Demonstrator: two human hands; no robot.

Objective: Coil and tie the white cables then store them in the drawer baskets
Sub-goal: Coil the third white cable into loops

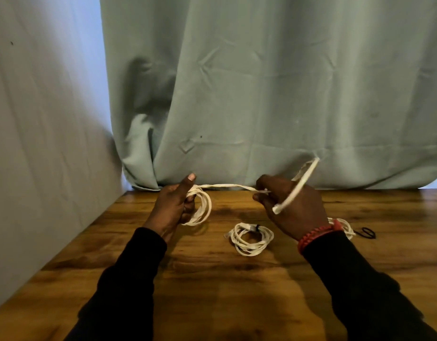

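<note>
Wooden table (212, 291), with tied white coil (249, 238) near middle. Above it, left hand (174, 205) gripping white cable coil (200, 207); right hand (293, 205) pinching its loose end. Behind, green curtain (261, 82).

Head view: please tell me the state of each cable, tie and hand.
Cable in hands: partly coiled, tail stretched between both hands.
Left hand: grips the coil.
Right hand: pinches the tail.
Tied coil: bound with a dark tie, lying on the wooden table.
Third cable: mostly hidden behind the wrist.
Black tie: loose on the table.
</note>
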